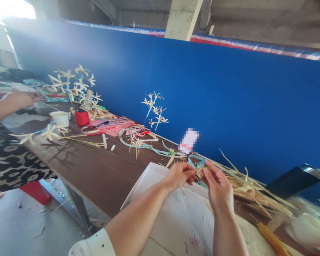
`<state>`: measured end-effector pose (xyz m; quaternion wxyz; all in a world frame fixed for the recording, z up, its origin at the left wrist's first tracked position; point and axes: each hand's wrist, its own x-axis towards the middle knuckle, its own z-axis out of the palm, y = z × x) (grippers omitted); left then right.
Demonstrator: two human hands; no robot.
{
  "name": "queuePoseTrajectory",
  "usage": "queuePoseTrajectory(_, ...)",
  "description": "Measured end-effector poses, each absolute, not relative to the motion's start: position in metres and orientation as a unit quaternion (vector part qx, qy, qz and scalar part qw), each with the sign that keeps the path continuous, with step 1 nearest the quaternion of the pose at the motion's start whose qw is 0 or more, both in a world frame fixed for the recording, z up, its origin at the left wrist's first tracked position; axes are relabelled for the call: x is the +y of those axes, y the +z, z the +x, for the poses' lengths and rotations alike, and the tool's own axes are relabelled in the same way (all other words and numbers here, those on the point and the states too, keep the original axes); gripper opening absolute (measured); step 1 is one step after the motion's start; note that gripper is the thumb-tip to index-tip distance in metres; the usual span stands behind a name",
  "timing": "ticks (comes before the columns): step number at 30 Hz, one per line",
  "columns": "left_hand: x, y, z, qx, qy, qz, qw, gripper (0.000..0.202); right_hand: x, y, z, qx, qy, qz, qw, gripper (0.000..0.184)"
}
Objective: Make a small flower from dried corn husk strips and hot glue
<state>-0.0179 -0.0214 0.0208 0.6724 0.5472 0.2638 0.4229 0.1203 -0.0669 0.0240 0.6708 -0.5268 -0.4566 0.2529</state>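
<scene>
My left hand (179,175) and my right hand (216,185) meet above a white board (176,220) on the brown table (96,170). Both pinch the same thin pale straw strip (199,169) between fingertips. A light blue tape loop (194,159) lies just behind my hands. A heap of dried straw strips (248,188) spreads to the right of my right hand, touching the table against the blue wall.
Another person's arm (8,105) works at the far left beside straw flowers (69,83). A red spool (81,117), white tape roll (60,118), pens and teal cord (146,145) lie along the table. A standing straw flower (154,112) leans on the blue wall. A yellow tool (272,240) lies at right.
</scene>
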Motion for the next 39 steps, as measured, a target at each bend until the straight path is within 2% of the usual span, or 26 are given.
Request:
queuePoseTrajectory(9,-0.022,0.023,-0.02,0.239,0.433,0.544,0.678,0.033,-0.068,0.022,0.119,-0.471,0.342,-0.516,0.629,0.05)
queuePoseTrajectory(14,-0.02,0.018,-0.021,0.233,0.451,0.554,0.66,0.028,-0.065,0.017,0.122,-0.446,0.332,-0.601,0.574,0.049)
queuePoseTrajectory(18,-0.019,0.017,-0.019,0.246,0.446,0.549,0.663,0.025,-0.066,0.02,0.122,-0.383,0.258,-0.613,0.641,0.049)
queuePoseTrajectory(22,-0.021,0.021,-0.019,0.256,0.424,0.55,0.673,0.025,-0.068,0.028,0.12,-0.335,0.34,-0.514,0.712,0.044)
queuePoseTrajectory(29,-0.028,0.028,-0.022,0.266,0.396,0.558,0.679,0.029,-0.072,0.033,0.119,-0.335,0.439,-0.45,0.702,0.033)
queuePoseTrajectory(39,-0.027,0.023,-0.021,0.257,0.382,0.577,0.674,0.035,-0.072,0.031,0.12,-0.361,0.449,-0.438,0.69,0.029)
